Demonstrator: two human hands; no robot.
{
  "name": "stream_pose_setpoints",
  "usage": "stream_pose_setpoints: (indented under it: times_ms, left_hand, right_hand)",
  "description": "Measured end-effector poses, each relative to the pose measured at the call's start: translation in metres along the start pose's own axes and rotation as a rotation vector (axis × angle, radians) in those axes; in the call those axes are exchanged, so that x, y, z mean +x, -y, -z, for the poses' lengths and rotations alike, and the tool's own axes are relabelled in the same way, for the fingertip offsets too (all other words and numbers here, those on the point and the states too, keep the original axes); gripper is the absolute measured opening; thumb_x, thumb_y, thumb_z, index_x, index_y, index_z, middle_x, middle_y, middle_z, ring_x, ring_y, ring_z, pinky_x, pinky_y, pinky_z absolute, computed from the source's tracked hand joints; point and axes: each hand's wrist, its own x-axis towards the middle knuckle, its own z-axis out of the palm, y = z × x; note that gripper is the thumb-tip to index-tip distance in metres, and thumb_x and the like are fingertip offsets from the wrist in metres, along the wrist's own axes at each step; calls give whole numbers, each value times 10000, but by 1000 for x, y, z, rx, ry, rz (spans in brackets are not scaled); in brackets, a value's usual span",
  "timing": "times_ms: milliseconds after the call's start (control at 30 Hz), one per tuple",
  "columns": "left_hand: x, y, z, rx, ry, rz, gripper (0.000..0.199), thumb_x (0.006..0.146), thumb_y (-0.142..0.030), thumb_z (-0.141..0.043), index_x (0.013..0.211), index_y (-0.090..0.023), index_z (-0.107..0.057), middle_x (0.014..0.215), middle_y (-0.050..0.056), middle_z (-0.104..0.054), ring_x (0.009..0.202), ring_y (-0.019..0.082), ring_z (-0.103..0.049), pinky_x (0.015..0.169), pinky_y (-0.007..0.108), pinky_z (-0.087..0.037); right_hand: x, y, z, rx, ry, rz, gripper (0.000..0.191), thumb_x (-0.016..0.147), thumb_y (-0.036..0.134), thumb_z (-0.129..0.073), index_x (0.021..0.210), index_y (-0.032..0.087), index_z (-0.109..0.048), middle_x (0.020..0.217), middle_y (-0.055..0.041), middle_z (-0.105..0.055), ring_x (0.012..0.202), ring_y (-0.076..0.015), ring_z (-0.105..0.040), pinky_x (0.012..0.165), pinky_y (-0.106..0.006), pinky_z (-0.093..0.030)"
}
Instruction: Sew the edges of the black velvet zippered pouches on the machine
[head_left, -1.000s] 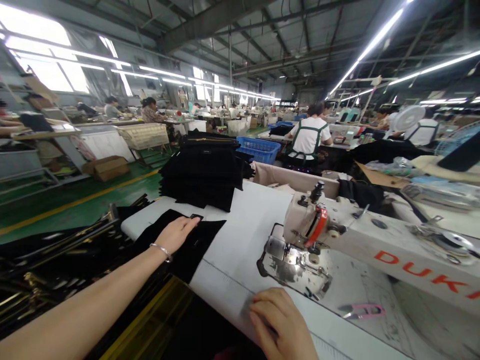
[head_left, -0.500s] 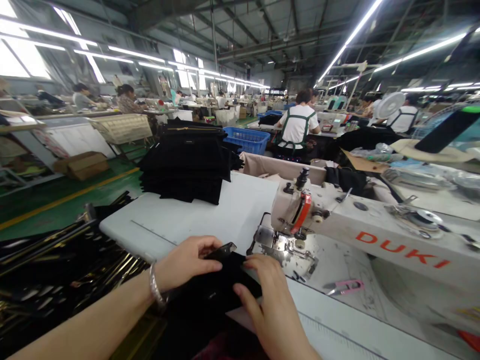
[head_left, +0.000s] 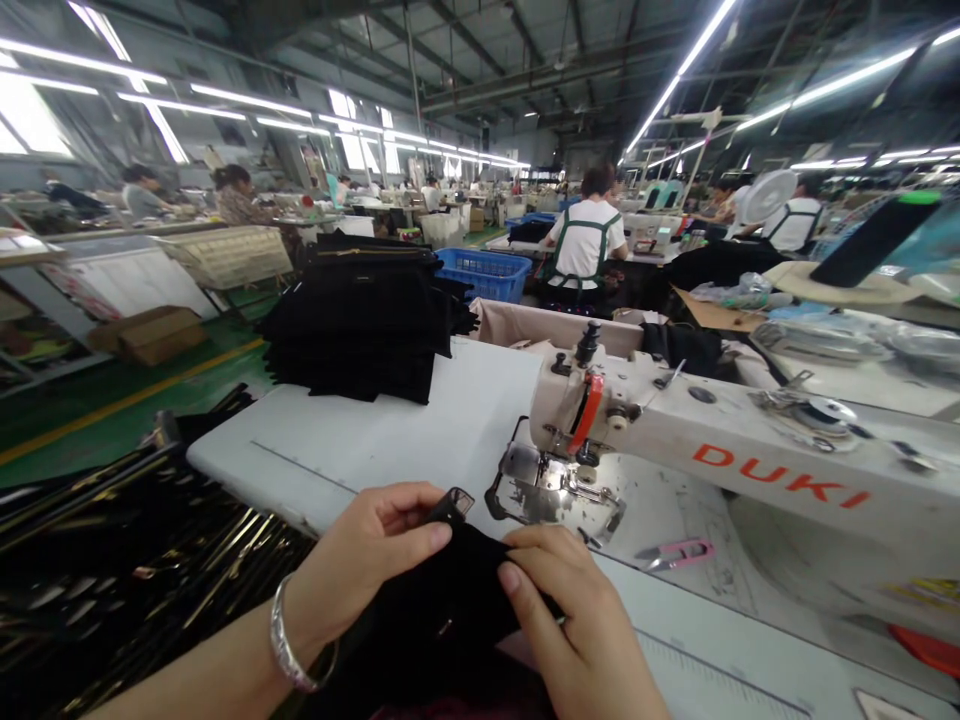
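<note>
A black fabric piece (head_left: 465,590) hangs over the front edge of the white sewing table (head_left: 360,440), held between both hands. My left hand (head_left: 390,535), with a silver bangle on the wrist, pinches its upper left corner, where a small dark shiny piece (head_left: 456,503) sticks up. My right hand (head_left: 562,600) grips the right edge of the fabric, thumb and fingers pressed together on it. Just beyond the hands is the metal plate (head_left: 555,490) of a white sewing machine (head_left: 750,455). Pink-handled snips (head_left: 679,553) lie on the machine bed.
Folded black pieces (head_left: 360,330) are stacked at the table's back left. Many black pieces with gold zippers (head_left: 150,580) lie at the lower left. A blue basket (head_left: 487,275) and a person in a white shirt (head_left: 586,240) are beyond the table. A thread cone (head_left: 874,240) stands at right.
The thumb of my right hand has drawn up against its fingers, and that hand sits slightly lower. The shiny piece now stands up more at my left fingertips. The view has shifted a little.
</note>
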Motion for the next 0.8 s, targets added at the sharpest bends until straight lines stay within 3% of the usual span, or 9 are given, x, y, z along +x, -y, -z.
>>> stream_pose_setpoints:
  times_ms: [133, 367, 533, 633, 700, 800]
  left_hand:
    - [-2, -3, -5, -3, 5, 36, 251, 803, -289, -750, 1024, -172, -722, 913, 45, -712, 831, 181, -636, 756, 258, -518]
    - [-6, -2, -9, -34, -18, 64, 267, 793, -317, -750, 1006, -159, -720, 896, 57, -709, 764, 177, -636, 707, 270, -526]
    - [-8, -15, -5, 159, -5, 7, 243, 827, -376, -694, 936, -159, -706, 849, 42, -693, 743, 174, -617, 676, 253, -502]
    - [1, -39, 3, 435, 131, 5, 247, 846, -399, -652, 949, -180, -700, 867, 22, -688, 796, 183, -615, 705, 244, -486]
    - [17, -51, 8, 612, 308, 26, 237, 858, -386, -618, 952, -184, -697, 856, 9, -684, 804, 182, -617, 703, 231, -475]
    - [55, -43, 8, 956, 496, -39, 175, 857, -319, -587, 870, -181, -694, 766, -8, -671, 711, 160, -614, 610, 208, -449]
  right_hand:
    - [-1, 2, 2, 44, 33, -42, 206, 966, 218, -474, 961, 230, -679, 1042, -66, -658, 970, -211, -609, 834, -364, -510]
    - [-2, 3, 0, 150, -97, -223, 93, 845, 244, -629, 757, 237, -656, 954, -22, -689, 906, -205, -648, 815, -327, -517]
    - [-2, 12, 1, 235, -68, -376, 144, 813, 225, -635, 709, 227, -536, 823, 18, -668, 765, -157, -643, 709, -260, -518]
    - [-5, 19, 1, 252, 50, -217, 100, 805, 151, -618, 844, 242, -635, 760, 37, -652, 718, -133, -633, 677, -227, -513]
    - [-7, 19, -4, 292, 171, -42, 294, 826, 90, -571, 1029, 270, -684, 866, 30, -694, 778, -119, -660, 715, -204, -524]
    - [-6, 1, -20, 161, 289, 81, 449, 866, 20, -503, 1200, 283, -648, 1062, 32, -718, 916, -101, -683, 821, -174, -521]
